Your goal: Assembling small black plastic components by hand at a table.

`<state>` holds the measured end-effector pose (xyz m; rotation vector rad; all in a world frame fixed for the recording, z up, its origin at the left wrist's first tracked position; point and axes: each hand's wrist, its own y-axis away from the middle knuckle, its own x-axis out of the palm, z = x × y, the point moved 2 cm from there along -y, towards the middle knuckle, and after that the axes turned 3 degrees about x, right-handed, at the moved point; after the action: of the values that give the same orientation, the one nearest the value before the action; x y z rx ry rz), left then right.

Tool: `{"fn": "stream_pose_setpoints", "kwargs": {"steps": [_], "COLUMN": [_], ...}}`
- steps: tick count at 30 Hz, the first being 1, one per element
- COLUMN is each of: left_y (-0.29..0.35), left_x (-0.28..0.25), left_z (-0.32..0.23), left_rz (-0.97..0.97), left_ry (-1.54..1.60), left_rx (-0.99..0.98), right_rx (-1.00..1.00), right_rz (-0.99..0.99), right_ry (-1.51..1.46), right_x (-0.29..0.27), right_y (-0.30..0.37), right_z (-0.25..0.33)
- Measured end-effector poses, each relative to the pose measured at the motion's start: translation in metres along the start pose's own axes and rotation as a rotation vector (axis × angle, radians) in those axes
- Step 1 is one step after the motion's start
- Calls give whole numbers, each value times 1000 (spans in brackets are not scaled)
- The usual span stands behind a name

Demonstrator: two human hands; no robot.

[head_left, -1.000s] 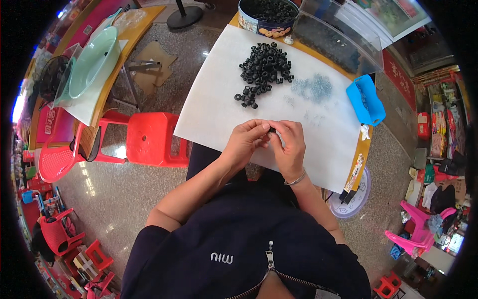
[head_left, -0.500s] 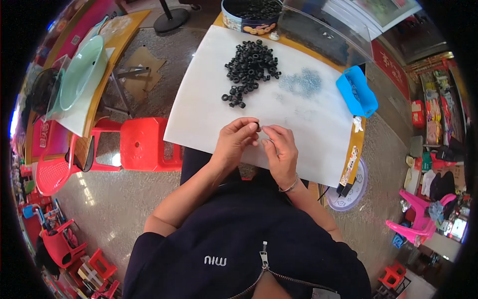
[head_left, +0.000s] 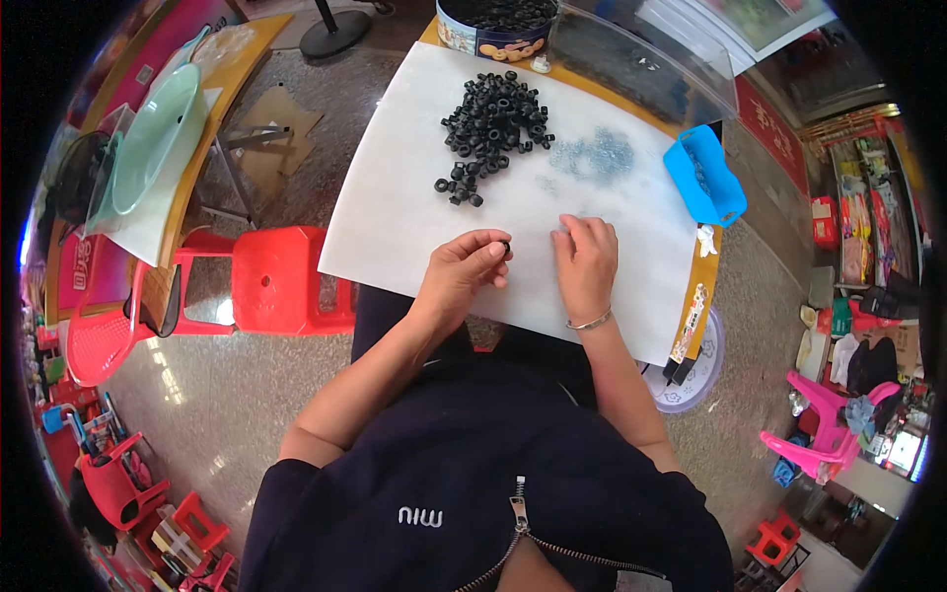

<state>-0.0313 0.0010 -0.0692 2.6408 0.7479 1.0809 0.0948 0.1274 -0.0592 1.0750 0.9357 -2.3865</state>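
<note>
My left hand (head_left: pixel 461 274) is closed, pinching a small black ring-shaped part (head_left: pixel 506 247) between thumb and fingertips above the near edge of a white board (head_left: pixel 380 222). My right hand (head_left: pixel 589 264), with a bracelet at the wrist, hovers over the board farther right. Its fingers are loosely bent, thumb and forefinger a little apart, and nothing shows in them. Beyond my left hand lies a heap of similar black parts (head_left: pixel 493 123). Tiny pale-blue pieces (head_left: pixel 597 156) are scattered beyond my right hand.
A blue plastic basket (head_left: pixel 708 183) sits at the board's right edge. At the back stand a round tin (head_left: pixel 493 41) of black parts and a clear bin (head_left: pixel 641 74). A red stool (head_left: pixel 281 281) is on the left, near a table with a green basin (head_left: pixel 163 138).
My right hand has moved away from my left, going right and slightly farther over the board. The left hand keeps the black ring-shaped part in nearly the same place.
</note>
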Motion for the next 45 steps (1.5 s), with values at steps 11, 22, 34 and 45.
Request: {"fn": "stream_pose_setpoints", "kwargs": {"steps": [11, 22, 34, 45], "left_y": [-2, -4, -7, -7], "left_x": [-10, -14, -18, -26], "left_z": [3, 3, 3, 2], "left_rz": [95, 128, 163, 270], "left_ry": [14, 79, 177, 269], "left_rx": [-24, -19, -8, -33], "right_rx": [537, 104, 91, 98], "right_rz": [282, 139, 205, 206], "right_ry": [-958, -658, -694, -555], "right_x": [-9, 4, 2, 24], "right_y": [1, 12, 12, -31], "right_z": [23, 52, 55, 52]}}
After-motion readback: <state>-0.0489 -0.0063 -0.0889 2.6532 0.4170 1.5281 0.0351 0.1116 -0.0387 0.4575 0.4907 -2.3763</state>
